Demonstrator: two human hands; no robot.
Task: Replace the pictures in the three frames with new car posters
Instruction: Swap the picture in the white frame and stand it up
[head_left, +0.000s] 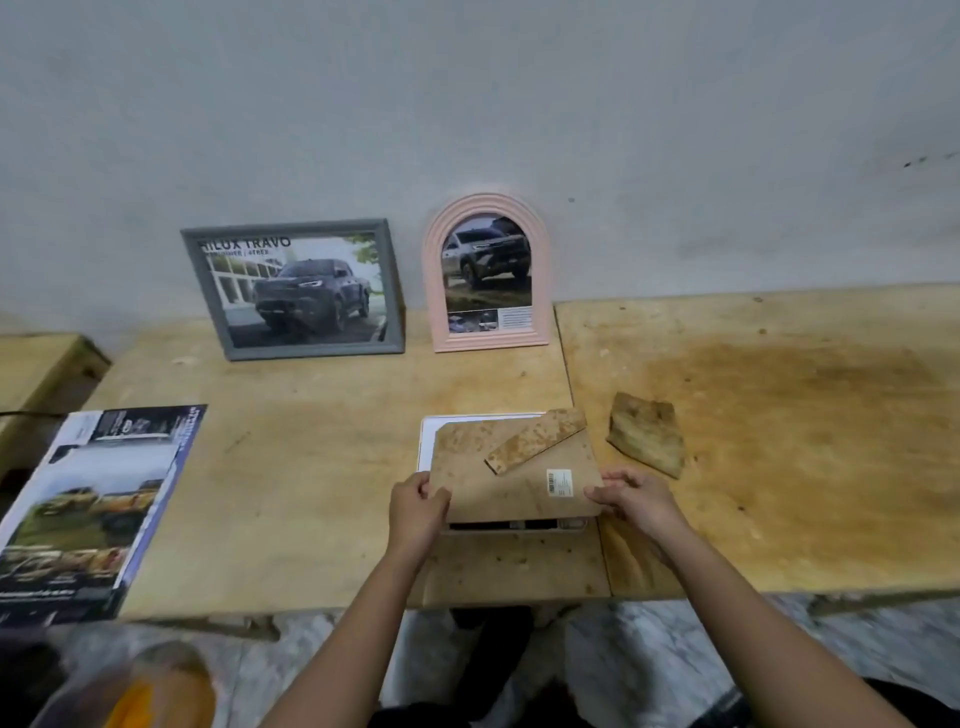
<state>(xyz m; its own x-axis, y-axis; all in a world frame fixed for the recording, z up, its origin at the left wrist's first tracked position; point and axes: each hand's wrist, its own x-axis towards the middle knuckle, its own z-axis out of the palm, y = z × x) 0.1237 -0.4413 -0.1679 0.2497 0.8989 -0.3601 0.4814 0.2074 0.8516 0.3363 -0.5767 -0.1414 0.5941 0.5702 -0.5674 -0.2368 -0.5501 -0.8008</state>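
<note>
Both hands were closest to the view: the left hand (418, 506) pinched the near left corner of the brown backing board (498, 483) and the right hand (636, 499) pinched its near right corner, with the fingers curled around the edge. This board, carrying its stand strip (535, 441) and a small label (559, 482), lay a little crooked over the white frame (425, 441), which was face down on the counter (322, 457) directly before the person. A dark gap showed under the near edge of the board, so it did not sit flat. I could not tell whether a new poster was already under it. If the board were pressed down while crooked, it could catch on the frame's rim, or crease or shift the paper beneath. The loose-looking strip could also slide off if the board were tilted more. Just to the right lay a brown folded piece (647, 434), close enough to be knocked by the right wrist. Farther back, the grey frame (293, 288) and the pink arched frame (485, 273) leaned on the wall with car pictures inside, and a hard push on the counter might tip them. A printed car sheet (93, 509) lay at the far left, reaching the counter's edge, where it could slip off.
</note>
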